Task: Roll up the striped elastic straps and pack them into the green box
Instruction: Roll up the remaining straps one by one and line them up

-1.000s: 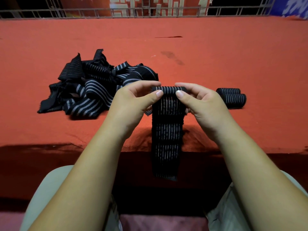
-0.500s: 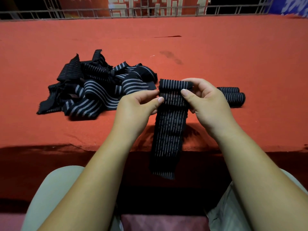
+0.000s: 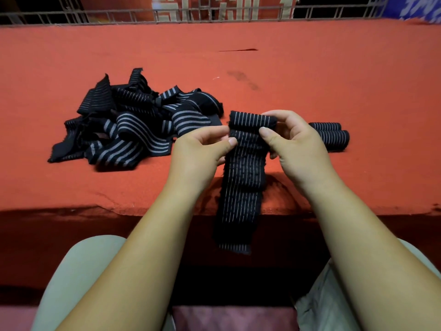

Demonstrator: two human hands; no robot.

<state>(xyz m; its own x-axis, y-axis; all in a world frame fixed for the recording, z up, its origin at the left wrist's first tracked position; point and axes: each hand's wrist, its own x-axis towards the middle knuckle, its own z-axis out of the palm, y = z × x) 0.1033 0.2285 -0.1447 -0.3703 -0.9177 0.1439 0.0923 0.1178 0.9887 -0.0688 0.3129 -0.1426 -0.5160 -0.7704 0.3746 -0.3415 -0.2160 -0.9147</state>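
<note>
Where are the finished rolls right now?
Head view: the two rolled straps lie side by side on the red tabletop, right of centre, just behind the right hand, opposite the loose pile at left.

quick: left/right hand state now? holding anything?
Left hand: closed, pinching the left edge of the striped strap just below its rolled end.
Right hand: closed, gripping the strap's rolled end.

Red felt-covered table (image 3: 334,68), metal railing (image 3: 95,16) along its far edge — dim, dark surroundings beyond
</note>
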